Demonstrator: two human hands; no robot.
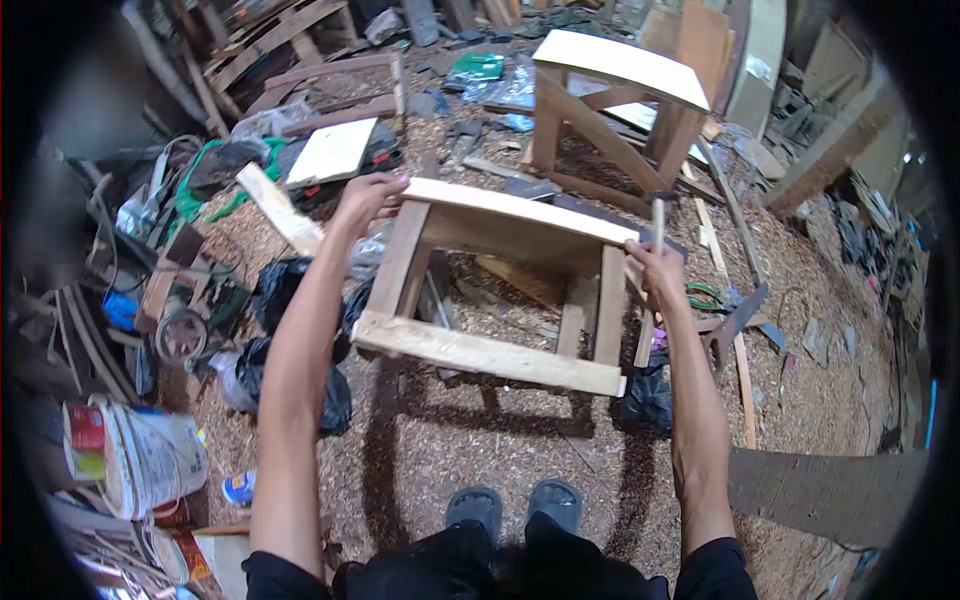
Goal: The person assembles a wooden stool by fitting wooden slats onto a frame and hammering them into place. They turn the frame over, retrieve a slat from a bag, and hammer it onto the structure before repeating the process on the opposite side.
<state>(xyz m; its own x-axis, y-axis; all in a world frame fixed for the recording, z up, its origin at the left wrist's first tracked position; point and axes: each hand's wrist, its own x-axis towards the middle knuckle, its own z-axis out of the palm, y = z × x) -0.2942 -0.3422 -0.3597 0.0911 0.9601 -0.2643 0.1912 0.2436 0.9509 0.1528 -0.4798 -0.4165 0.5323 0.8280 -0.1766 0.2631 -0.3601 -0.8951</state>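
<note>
A small wooden stool frame (490, 362), made of boards and pale rails, is held up tilted in front of me, above the ground. My left hand (372, 198) is closed around its far left corner. At the far right corner, my right hand (660, 272) grips the frame, with a pale upright stick (658, 222) also in its fingers. The stick's full shape is hidden by the hand. Beyond the frame stands a similar stool (620, 68) with a pale top. A handsaw (735, 325) lies to the right of my right hand.
Sawdust and wood shavings cover the ground (480, 440). On the left are a white bucket (160, 455), black plastic bags (280, 290) and a pale board (332, 150). A dark plank (830, 490) lies at the right. Scrap timber surrounds the area.
</note>
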